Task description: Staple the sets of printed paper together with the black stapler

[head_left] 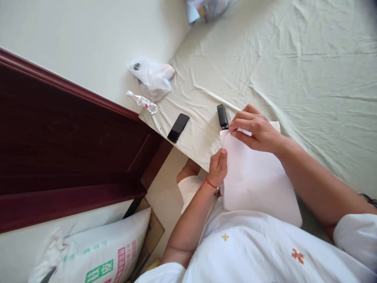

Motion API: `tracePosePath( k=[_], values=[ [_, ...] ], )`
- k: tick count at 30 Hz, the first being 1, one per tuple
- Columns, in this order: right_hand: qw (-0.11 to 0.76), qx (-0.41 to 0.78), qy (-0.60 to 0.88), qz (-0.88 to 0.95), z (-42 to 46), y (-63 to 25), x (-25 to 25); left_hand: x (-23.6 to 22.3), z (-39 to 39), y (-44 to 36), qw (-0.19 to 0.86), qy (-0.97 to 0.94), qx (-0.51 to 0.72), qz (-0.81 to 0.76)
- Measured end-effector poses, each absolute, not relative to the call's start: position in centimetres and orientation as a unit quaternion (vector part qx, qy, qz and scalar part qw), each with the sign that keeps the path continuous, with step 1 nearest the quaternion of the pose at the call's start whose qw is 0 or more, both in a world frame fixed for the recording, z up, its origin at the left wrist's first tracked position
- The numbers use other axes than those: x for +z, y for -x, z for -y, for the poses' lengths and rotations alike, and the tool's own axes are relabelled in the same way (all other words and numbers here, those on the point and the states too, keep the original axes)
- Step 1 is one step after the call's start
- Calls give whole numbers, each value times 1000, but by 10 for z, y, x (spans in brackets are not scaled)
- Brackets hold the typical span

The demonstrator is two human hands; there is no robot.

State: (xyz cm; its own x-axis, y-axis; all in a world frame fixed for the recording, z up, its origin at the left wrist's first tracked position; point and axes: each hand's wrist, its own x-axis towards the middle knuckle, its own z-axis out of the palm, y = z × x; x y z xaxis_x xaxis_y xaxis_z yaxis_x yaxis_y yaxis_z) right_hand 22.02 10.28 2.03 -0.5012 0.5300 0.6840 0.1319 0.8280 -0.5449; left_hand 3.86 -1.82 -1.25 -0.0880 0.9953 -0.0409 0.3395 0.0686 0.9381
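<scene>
White paper sheets [256, 177] rest against my lap and the edge of the cloth-covered surface. My left hand [218, 167] is closed on their left edge, thumb on top. Near the upper left corner, my right hand [255, 127] pinches the paper between thumb and fingers. Just beyond that corner lies a black stapler [222, 116], close to my right fingertips; its near end meets the paper's edge, and I cannot tell if they touch. How many sheets there are is hard to make out.
A black phone [178, 127] lies left of the stapler on the pale cloth [318, 78]. Farther left are a clear bottle [143, 102] and a white plastic bag [154, 78]. Dark red wood panelling [67, 129] stands at left, with a printed sack [103, 251] below.
</scene>
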Motion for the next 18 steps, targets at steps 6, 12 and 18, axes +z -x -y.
tracePosePath(
  k=[6,12,18],
  values=[
    [456,222,206,837,-103,-218,17,-15,21,-38,409,-531,429,-605],
    [465,233,215,827,-103,-218,15,-12,20,-41,397,-543,430,-603],
    [439,259,189,839,-105,-225,22,-12,20,-41,427,-502,442,-608]
  ],
)
